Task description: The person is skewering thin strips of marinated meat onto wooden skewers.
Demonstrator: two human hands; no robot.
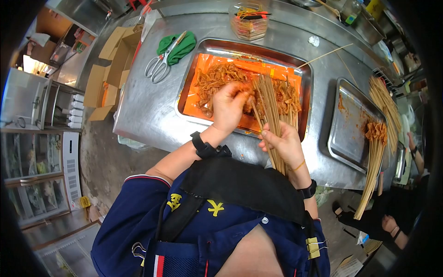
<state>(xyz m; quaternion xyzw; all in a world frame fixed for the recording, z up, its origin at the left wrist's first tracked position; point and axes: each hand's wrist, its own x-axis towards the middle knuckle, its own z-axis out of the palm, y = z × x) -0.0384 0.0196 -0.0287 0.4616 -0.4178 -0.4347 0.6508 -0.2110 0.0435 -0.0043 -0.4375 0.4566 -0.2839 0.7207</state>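
Note:
A bundle of wooden skewers is in my right hand, its upper ends over a metal tray. Sauced, reddish meat strips lie on orange plastic in that tray. My left hand is over the meat, fingertips pinched together and stained with sauce, touching strips beside the skewers. One skewer slants from my right hand toward the left fingertips. More skewers loaded with meat lie at the right of the tray.
Scissors rest by a green cloth. A clear container stands behind the tray. At right, a second tray holds loaded skewers; loose skewers lie beyond. Another person's hand shows lower right.

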